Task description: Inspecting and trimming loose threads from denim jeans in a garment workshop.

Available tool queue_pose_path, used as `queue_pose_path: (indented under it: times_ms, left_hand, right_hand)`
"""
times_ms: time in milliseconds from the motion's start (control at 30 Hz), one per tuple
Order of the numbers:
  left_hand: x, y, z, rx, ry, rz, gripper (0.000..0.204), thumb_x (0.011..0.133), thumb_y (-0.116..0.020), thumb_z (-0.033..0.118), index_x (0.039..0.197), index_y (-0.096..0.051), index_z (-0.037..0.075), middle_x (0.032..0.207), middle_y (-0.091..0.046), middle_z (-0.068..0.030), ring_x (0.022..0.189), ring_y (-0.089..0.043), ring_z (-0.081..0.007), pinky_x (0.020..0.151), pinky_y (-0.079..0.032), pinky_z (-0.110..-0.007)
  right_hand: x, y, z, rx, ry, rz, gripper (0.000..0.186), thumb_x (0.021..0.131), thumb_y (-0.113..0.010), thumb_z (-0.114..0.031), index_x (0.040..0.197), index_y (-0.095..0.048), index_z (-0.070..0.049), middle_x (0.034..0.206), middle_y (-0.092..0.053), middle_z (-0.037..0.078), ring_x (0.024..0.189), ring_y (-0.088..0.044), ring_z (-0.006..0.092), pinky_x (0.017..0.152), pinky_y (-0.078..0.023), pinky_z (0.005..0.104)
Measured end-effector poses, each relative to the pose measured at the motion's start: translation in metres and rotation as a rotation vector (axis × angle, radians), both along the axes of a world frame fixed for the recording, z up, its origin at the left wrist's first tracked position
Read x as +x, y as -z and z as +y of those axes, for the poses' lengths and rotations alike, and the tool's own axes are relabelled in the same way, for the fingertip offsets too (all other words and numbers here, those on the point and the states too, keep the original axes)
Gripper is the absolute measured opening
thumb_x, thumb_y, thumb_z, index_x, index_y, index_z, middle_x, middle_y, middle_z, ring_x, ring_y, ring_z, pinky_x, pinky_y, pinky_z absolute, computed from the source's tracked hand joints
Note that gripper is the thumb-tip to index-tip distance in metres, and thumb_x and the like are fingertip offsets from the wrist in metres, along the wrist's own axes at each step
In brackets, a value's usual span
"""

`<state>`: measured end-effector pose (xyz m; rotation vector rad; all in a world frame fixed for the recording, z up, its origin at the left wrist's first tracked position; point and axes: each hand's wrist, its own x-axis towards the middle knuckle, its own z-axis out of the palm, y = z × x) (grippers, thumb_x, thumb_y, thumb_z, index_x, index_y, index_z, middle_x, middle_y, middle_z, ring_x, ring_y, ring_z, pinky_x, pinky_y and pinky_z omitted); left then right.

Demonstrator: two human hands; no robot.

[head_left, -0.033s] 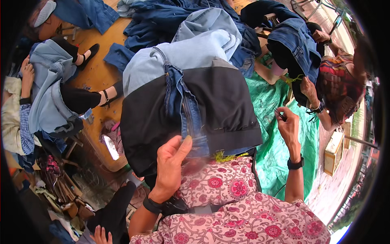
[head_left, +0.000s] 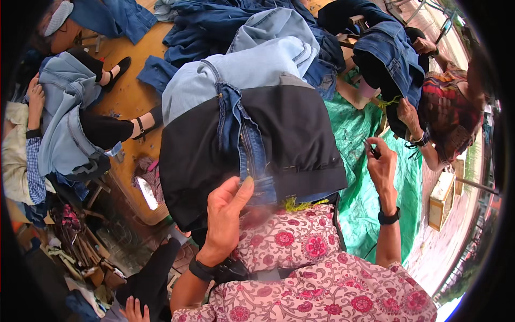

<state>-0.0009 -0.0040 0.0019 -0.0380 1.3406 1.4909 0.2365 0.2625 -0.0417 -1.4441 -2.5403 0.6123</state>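
A pair of jeans point(head_left: 287, 45), turned inside out, lies across my lap, with light blue legs and black pocket lining point(head_left: 300, 126). Its metal zip point(head_left: 245, 147) runs down the middle toward me. My left hand point(head_left: 224, 214) pinches the jeans at the lower end of this zip, thumb on top. Off to the right, my right hand point(head_left: 383, 167) is raised, apart from the cloth. Between its fingers are small dark thread snips point(head_left: 373, 152) with a thin pointed tip. Yellow-green threads point(head_left: 298, 204) hang by the near edge of the jeans.
Dark blue jeans point(head_left: 209, 32) are heaped on the wooden table point(head_left: 142, 188) ahead. A green sheet point(head_left: 370, 214) spreads at right. Co-workers handle denim on both sides: one person's hand point(head_left: 410, 118) at right, another's point(head_left: 36, 96) at left. A wooden box point(head_left: 442, 198) stands far right.
My right hand has turned slightly, and the tip of the snips shows a little more plainly. The jeans have shifted very slightly; my left hand stays put.
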Motion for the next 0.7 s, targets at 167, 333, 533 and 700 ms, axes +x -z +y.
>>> queue_pose_path:
  times_ms: [167, 333, 533, 700]
  left_hand:
    - [0.001, -0.002, -0.002, 0.005, -0.013, 0.100, 0.023, 0.101, -0.057, 0.022, 0.095, -0.064, 0.002, 0.084, -0.068, -0.0045, 0.069, -0.060, -0.0090, 0.065, -0.048, -0.025]
    - [0.003, -0.009, 0.002, -0.031, -0.006, 0.114, 0.023, 0.101, -0.058, 0.023, 0.094, -0.064, 0.002, 0.083, -0.068, -0.0040, 0.069, -0.059, -0.0081, 0.064, -0.046, -0.024]
    - [0.005, -0.014, 0.002, -0.003, -0.010, 0.069, 0.012, 0.093, -0.066, 0.011, 0.099, -0.063, 0.001, 0.087, -0.069, -0.0039, 0.070, -0.060, -0.0072, 0.066, -0.048, -0.022]
    - [-0.001, -0.006, -0.003, -0.003, 0.023, 0.027, 0.024, 0.083, -0.072, -0.002, 0.105, -0.062, 0.000, 0.093, -0.069, -0.0052, 0.075, -0.063, -0.0086, 0.070, -0.052, -0.023]
  right_hand:
    - [-0.063, -0.039, -0.065, -0.372, -0.009, 0.477, 0.007, 0.087, -0.074, -0.005, 0.091, -0.069, -0.001, 0.074, -0.063, -0.002, 0.067, -0.052, 0.0037, 0.060, -0.042, 0.0216]
    - [-0.090, -0.041, -0.095, -0.849, -0.525, 0.454, 0.028, 0.088, -0.075, -0.025, 0.093, -0.065, 0.000, 0.075, -0.067, 0.010, 0.064, -0.061, 0.0110, 0.057, -0.047, 0.0276]
    - [-0.119, -0.029, -0.111, -0.810, -0.372, 0.595, 0.027, 0.084, -0.077, -0.015, 0.098, -0.062, 0.003, 0.065, -0.062, 0.008, 0.055, -0.054, 0.0092, 0.048, -0.041, 0.0286]
    - [-0.129, -0.032, -0.103, -0.992, -0.355, 0.394, 0.028, 0.084, -0.077, -0.015, 0.099, -0.062, 0.003, 0.069, -0.063, 0.006, 0.059, -0.052, 0.0050, 0.049, -0.041, 0.0270]
